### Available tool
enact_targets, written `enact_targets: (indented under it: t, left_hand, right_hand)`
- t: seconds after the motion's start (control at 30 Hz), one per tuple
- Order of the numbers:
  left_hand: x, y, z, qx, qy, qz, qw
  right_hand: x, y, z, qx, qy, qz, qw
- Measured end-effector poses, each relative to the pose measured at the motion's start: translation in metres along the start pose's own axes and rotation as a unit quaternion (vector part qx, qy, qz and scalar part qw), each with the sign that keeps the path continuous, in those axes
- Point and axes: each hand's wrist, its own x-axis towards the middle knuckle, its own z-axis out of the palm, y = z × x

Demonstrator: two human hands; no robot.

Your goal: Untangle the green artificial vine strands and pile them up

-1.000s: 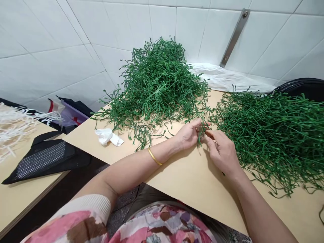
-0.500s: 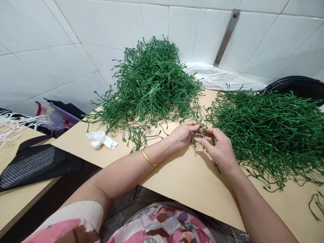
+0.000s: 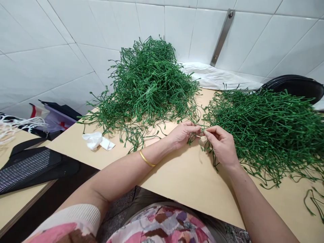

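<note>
Now, left forearm (image 3: 118, 177): slants from the lower left up toward the middle, with a gold bangle (image 3: 146, 159) around it near the wrist.
Left hand (image 3: 182, 135): rolled partly onto its side over the desk (image 3: 174, 180), pointing right, its thumb and fingers closed on thin green strands (image 3: 208, 147).
Right forearm (image 3: 255, 199): comes in from the lower right, angled up and to the left.
Right hand (image 3: 222, 145): back showing, fingers curled, the thumb and forefinger pinched together on the strands just beside the left fingertips.
Held strands: between the two hands, with loose ends hanging below and to the left of the right palm.
Left heap (image 3: 152, 81): tangled green strands piled high beyond the left hand, against the tiled wall (image 3: 121, 23).
Right heap (image 3: 268, 131): a lower, wider green spread, just beside the right hand.
Tissue (image 3: 93, 140): crumpled and white, well apart from both hands.
</note>
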Motion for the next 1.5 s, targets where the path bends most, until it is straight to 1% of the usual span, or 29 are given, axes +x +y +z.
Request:
enact_targets:
  t: [0.1,0.17,0.27,0.33,0.43,0.53,0.6,0.7,0.73,0.8,0.87,1.0,1.07,1.13,1.23,1.33,1.4,1.5]
  left_hand:
    - [0.0021,-0.0003,-0.0031,-0.002,0.011,-0.017,1.000]
    - [0.0033,0.0004,-0.0047,-0.004,0.029,-0.018,0.999]
    - [0.0031,0.0033,-0.0053,0.024,0.069,-0.001,0.997]
    - [0.0019,0.0059,-0.0051,0.059,0.062,0.019,0.996]
    - [0.0003,0.0084,-0.0049,0.071,0.017,0.032,0.997]
    - [0.0002,0.0065,-0.0042,0.070,-0.006,0.010,0.997]
    - [0.0011,0.0037,-0.0033,0.058,0.002,-0.001,0.998]
    - [0.0031,0.0008,-0.0020,0.022,0.033,0.008,0.999]
    - [0.0036,0.0006,-0.0018,0.020,0.041,0.015,0.999]
    - [0.0039,0.0012,-0.0016,0.036,0.052,0.030,0.998]
    - [0.0028,0.0024,-0.0015,0.063,0.047,0.031,0.996]
    - [-0.0016,0.0036,-0.0018,0.106,-0.020,-0.009,0.994]
    - [-0.0030,0.0037,-0.0020,0.122,-0.031,-0.019,0.992]
    - [-0.0035,0.0041,-0.0018,0.127,-0.021,-0.016,0.992]
    - [-0.0039,0.0056,-0.0007,0.120,0.002,0.009,0.993]
    - [-0.0048,0.0057,0.0004,0.139,-0.001,0.035,0.990]
    - [-0.0049,0.0041,0.0008,0.145,0.006,0.046,0.988]
    - [-0.0032,0.0007,0.0009,0.123,0.037,0.056,0.990]
  right_hand:
    - [-0.0019,-0.0037,-0.0026,-0.017,-0.014,-0.016,1.000]
    - [-0.0027,-0.0061,-0.0034,-0.002,-0.030,-0.010,1.000]
    - [-0.0022,-0.0077,-0.0033,0.038,-0.050,0.015,0.998]
    - [-0.0014,-0.0080,-0.0032,0.039,-0.054,0.018,0.998]
    - [-0.0017,-0.0085,-0.0024,-0.017,-0.056,0.000,0.998]
    - [-0.0033,-0.0088,-0.0003,-0.087,-0.059,-0.035,0.994]
    - [-0.0042,-0.0080,0.0013,-0.120,-0.058,-0.069,0.989]
    - [-0.0044,-0.0057,0.0024,-0.168,-0.047,-0.116,0.978]
    - [-0.0043,-0.0048,0.0022,-0.183,-0.039,-0.121,0.975]
    - [-0.0036,-0.0035,0.0012,-0.198,-0.018,-0.111,0.974]
    - [-0.0027,-0.0028,-0.0002,-0.181,-0.004,-0.084,0.980]
    - [-0.0015,-0.0030,-0.0015,-0.118,-0.008,-0.053,0.991]
    - [-0.0015,-0.0030,-0.0010,-0.106,-0.014,-0.044,0.993]
    - [-0.0017,-0.0028,-0.0002,-0.093,-0.024,-0.030,0.995]
    - [-0.0014,-0.0018,0.0001,-0.059,-0.031,-0.010,0.998]
    - [0.0000,-0.0006,-0.0006,-0.034,-0.033,0.008,0.999]
    - [0.0012,0.0002,-0.0011,-0.022,-0.048,0.014,0.999]
    - [0.0024,0.0006,-0.0006,-0.006,-0.076,0.013,0.997]
